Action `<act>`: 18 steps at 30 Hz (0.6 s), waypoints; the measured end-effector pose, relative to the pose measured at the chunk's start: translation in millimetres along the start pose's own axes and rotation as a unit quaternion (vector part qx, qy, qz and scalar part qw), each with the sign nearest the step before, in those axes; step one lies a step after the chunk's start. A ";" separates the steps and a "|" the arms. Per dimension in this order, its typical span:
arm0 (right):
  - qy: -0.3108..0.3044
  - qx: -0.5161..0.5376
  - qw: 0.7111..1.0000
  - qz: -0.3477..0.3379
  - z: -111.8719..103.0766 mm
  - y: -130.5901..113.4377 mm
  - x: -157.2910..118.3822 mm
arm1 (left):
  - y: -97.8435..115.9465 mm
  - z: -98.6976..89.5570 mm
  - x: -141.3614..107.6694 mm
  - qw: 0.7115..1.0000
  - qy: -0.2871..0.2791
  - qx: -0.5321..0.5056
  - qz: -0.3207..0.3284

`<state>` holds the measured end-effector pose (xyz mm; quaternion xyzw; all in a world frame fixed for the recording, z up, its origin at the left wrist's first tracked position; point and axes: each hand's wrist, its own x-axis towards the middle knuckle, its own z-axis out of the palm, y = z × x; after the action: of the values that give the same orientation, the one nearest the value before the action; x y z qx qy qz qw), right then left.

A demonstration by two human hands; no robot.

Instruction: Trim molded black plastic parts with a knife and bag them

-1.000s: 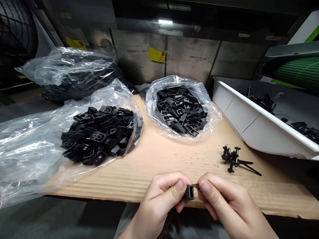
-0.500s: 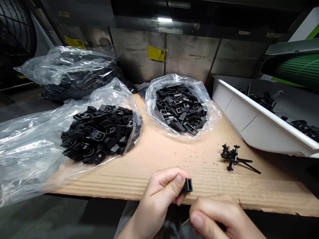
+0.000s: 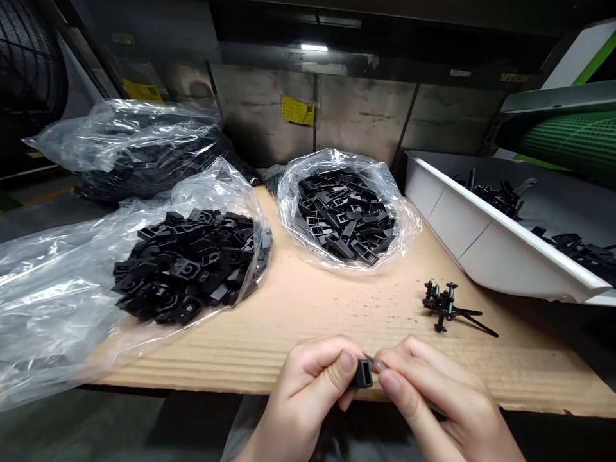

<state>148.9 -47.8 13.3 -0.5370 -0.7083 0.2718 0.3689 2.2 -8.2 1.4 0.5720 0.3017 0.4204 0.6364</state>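
Bagged black parts (image 3: 185,266), white tray (image 3: 486,247)

A dim metal wall (image 3: 356,115) with a yellow label (image 3: 297,110) under one ceiling lamp (image 3: 314,47).

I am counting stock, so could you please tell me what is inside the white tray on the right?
The white tray holds scattered black parts, some with thin stems. Its near wall hides the bottom, and the frame edge cuts off the rest.

Head camera, my only view, looking forward and down.
I see from just above my hands (image 3: 370,391) at the cardboard sheet's (image 3: 308,314) near edge, facing across it to the metal back wall (image 3: 366,115).
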 end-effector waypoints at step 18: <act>0.024 0.134 0.976 0.173 -12.1 6.0 16.7 | 9.4 -2.9 -3.6 0.986 -0.031 0.165 0.022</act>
<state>159.5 -30.2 19.4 -0.6035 -0.5530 0.4104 0.4019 -3.7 -10.1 9.8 0.6886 0.3339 0.3607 0.5332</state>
